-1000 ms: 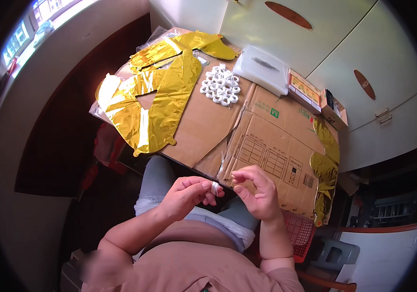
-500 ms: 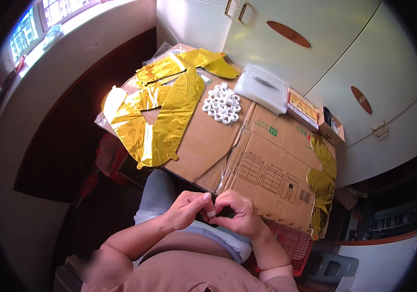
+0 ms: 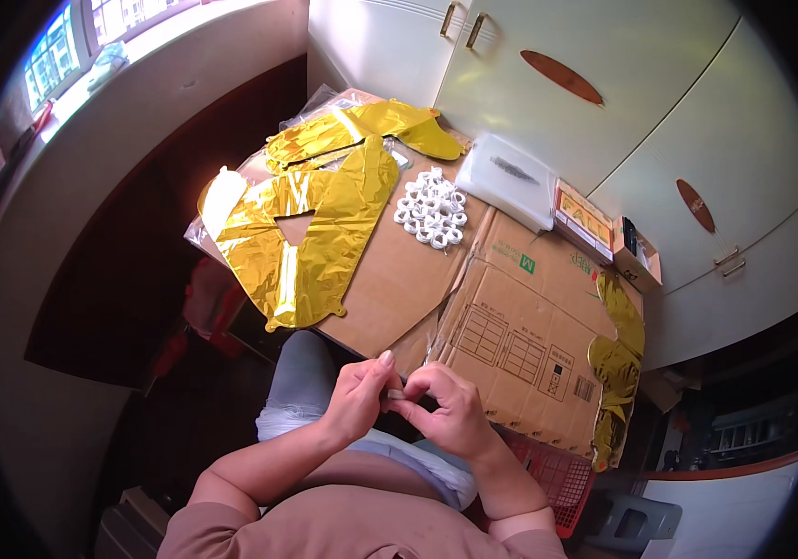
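Note:
Over my lap, at the table's near edge, my left hand (image 3: 358, 399) and my right hand (image 3: 447, 410) meet, fingertips almost touching. Between them they pinch a small white piece (image 3: 395, 395), mostly covered by the fingers; its kind is too small to make out. My left thumb points up, and the right thumb and forefinger curl round toward it. Farther off on the cardboard lies a cluster of small white rings (image 3: 440, 239), like little rolls. To their left a flat gold foil balloon (image 3: 361, 214) with a hole in its middle is spread out.
A second gold foil balloon (image 3: 417, 130) lies behind, and another (image 3: 615, 363) hangs along the right edge. Flattened cardboard (image 3: 511, 307) covers the table. A translucent plastic box (image 3: 511, 182), a small carton (image 3: 585, 224) and an open box (image 3: 639, 256) line the cabinets. A red basket (image 3: 552, 480) stands below right.
My hands have risen slightly and drawn closer together round the small white piece. The whole view has shifted a little; the things on the table lie as before.

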The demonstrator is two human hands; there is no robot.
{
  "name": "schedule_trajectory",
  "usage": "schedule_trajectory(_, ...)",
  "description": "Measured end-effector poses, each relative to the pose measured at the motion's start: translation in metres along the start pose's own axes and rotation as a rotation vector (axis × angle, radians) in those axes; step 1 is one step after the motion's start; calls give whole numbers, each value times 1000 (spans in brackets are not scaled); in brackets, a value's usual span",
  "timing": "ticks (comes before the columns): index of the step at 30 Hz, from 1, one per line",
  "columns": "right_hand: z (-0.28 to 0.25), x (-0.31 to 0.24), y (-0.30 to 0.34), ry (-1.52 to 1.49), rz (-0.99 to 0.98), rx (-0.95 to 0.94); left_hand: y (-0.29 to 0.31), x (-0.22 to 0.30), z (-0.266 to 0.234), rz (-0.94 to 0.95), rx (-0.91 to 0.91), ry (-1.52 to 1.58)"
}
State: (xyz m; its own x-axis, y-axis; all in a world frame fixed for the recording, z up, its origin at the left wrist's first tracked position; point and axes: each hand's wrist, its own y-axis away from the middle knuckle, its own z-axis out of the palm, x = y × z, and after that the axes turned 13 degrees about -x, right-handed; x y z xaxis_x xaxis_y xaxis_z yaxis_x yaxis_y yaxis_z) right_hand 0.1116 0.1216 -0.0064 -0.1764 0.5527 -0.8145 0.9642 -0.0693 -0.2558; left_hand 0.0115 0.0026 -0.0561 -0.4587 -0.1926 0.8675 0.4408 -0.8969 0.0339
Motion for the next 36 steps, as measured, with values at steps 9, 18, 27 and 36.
schedule_trajectory(9,2,0,-5,122,-54,-28,-4,14,-7,26,-30,-185)
schedule_trajectory(18,-13,29,-23,16,71,-107,-23,13,-30,-44,42,436)
schedule_trajectory(27,-28,170,-178,492,231,20,-3,17,-41,8,97,253)
schedule_trajectory(36,-40,168,-188,596,53,330,27,21,-60,-70,29,123)
